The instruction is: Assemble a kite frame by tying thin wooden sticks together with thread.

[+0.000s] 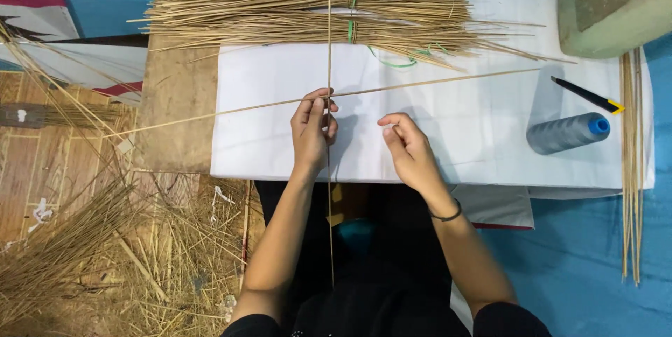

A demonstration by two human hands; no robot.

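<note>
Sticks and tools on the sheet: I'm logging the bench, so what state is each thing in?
Crossed sticks: pinched at the crossing by the left hand.
Right hand: fingers curled, apart from the sticks.
Stick bundle: tied with green band.
Thread spool: lying on its side.
Knife: lying flat; blade not visible.
Loose sticks: untied.

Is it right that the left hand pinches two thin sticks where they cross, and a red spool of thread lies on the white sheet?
Not quite. The head view shows the spool of thread is grey with a blue end, not red. The rest holds: the left hand pinches the two thin sticks where they cross, and the spool lies on the white sheet.
</note>
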